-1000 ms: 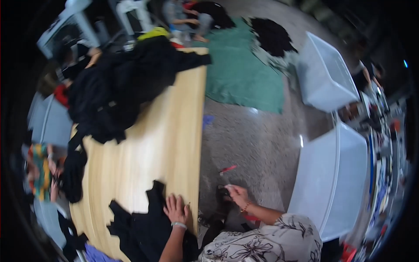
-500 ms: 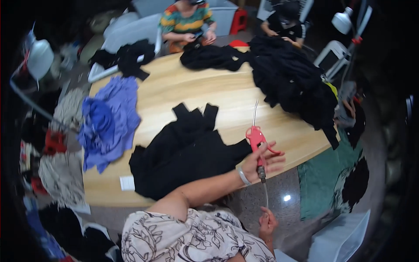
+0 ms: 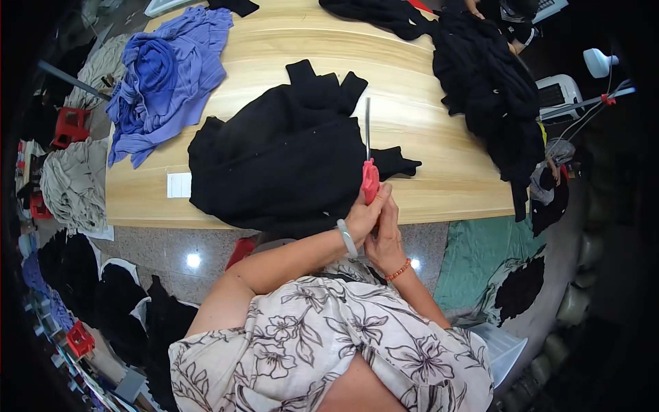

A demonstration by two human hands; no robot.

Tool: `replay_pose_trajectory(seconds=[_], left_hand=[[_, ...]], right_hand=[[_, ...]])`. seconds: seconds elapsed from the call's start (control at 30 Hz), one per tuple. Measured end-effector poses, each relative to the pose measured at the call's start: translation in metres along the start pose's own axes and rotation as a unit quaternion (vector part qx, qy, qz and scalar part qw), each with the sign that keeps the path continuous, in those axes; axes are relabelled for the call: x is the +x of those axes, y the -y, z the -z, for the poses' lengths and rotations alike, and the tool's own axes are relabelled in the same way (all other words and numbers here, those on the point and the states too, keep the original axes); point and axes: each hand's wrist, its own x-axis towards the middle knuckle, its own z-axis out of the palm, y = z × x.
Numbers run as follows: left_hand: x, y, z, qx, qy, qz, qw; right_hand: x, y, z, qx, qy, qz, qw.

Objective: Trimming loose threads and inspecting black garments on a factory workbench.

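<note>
A red air blow gun (image 3: 370, 180) with a long thin metal nozzle points away from me over the table's near edge. My left hand (image 3: 361, 218), with a pale bangle at the wrist, is closed round its handle. Pressed against it from the right is my right hand (image 3: 387, 239), with a beaded bracelet, its fingers closed at the gun's lower end. The hose is hidden behind my hands. Just left of the nozzle a black knitted garment (image 3: 274, 154) lies spread on the table, its cuffs pointing away and to the right.
The wooden table (image 3: 473, 189) also bears a purple garment heap (image 3: 195, 65) at left, a white paper slip (image 3: 179, 185) and a black garment pile (image 3: 484, 103) at right. Green cloth (image 3: 473, 264) lies on the floor. A co-worker's arm (image 3: 522, 40) shows at the far right.
The blow gun has swung left and upright, closer to the black garment. My right hand has risen from the hose to join my left at the gun. The view has tilted down.
</note>
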Motion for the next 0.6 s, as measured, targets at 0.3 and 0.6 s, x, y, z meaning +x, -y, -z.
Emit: replay_pose_trajectory(seconds=[0.3,0.6], left_hand=[[0.027,0.010,0.000,0.311,-0.002,-0.117,0.943],[0.068,-0.011,0.049,0.561,-0.001,-0.384,0.733]], right_hand=[[0.022,-0.014,0.020,0.019,-0.061,0.024,0.998],[0.037,-0.090,0.066,-0.024,-0.038,-0.041,0.998]])
